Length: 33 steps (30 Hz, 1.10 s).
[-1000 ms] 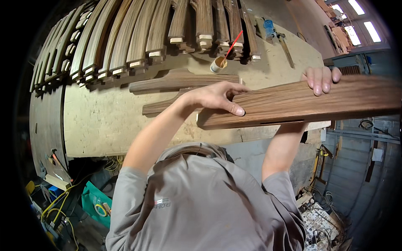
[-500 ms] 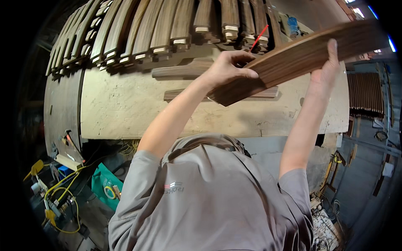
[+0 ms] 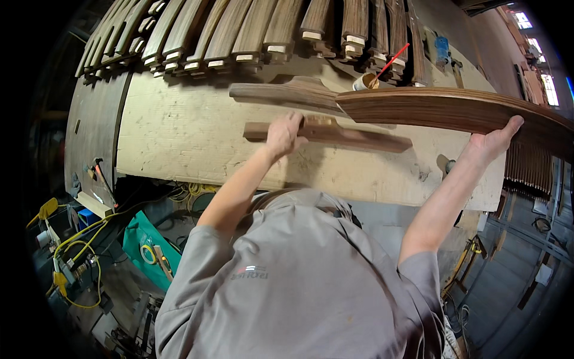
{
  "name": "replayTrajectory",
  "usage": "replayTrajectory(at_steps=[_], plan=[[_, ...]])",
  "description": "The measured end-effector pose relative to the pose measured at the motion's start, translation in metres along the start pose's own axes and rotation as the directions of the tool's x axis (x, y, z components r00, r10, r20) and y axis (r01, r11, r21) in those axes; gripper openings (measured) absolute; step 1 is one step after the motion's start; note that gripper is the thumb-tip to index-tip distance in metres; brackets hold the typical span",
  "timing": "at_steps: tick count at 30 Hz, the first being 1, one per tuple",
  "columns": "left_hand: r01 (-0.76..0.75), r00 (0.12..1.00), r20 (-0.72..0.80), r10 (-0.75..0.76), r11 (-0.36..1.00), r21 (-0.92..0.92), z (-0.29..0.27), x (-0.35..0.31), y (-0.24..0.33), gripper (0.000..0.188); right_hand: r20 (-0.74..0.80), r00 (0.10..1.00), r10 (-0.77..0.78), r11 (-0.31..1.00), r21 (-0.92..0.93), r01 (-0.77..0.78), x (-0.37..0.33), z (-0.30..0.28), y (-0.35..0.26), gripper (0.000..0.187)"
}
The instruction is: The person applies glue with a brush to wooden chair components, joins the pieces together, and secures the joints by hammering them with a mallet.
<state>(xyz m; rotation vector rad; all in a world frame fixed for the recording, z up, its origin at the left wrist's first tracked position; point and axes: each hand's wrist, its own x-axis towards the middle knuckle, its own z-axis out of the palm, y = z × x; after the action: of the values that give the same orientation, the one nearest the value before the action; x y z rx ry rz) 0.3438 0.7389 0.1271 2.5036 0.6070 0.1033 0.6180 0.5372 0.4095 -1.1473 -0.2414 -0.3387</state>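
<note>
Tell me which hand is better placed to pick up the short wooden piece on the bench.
Left. The left hand already rests on the short wooden piece, while the right hand supports the long curved board.

We stand at a pale, scuffed workbench [image 3: 179,137]. Along its far edge lies a row of curved wooden slats [image 3: 197,36]. Bright windows [image 3: 538,54] glow far right. Yellow cables [image 3: 78,251] and a green bag [image 3: 146,239] clutter the dim floor near left.

Even daylight from upper-right windows [image 3: 541,78], dark vignetted fisheye rim.
</note>
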Motion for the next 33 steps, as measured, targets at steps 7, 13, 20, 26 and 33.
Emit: replayTrajectory(at_steps=[7,13,20,26,33], plan=[[-0.009,1.000,0.010,0.010,0.994,-0.112,-0.003,-0.006,0.002,0.050,0.016,0.989,0.150,0.989,0.012,-0.150,0.000,-0.006,0.019,0.068],[0.014,1.000,0.024,-0.011,0.989,-0.148,0.001,-0.004,-0.006,0.054,0.100,0.971,0.218,0.975,0.033,-0.222,0.001,-0.005,0.044,0.068],[-0.024,0.999,-0.048,0.016,0.985,-0.171,0.006,-0.001,-0.014,0.061,0.191,0.953,0.237,0.963,0.080,-0.256,0.009,-0.002,0.066,0.075],[-0.001,0.999,-0.033,-0.005,0.987,-0.162,0.008,-0.006,-0.014,0.062,0.326,0.926,0.192,0.972,0.071,-0.226,0.020,0.002,0.070,0.077],[0.049,0.999,0.003,-0.049,0.979,-0.197,-0.003,-0.003,-0.002,0.069,0.471,0.866,0.168,0.975,0.048,-0.215,0.026,0.050,0.075,0.064]])
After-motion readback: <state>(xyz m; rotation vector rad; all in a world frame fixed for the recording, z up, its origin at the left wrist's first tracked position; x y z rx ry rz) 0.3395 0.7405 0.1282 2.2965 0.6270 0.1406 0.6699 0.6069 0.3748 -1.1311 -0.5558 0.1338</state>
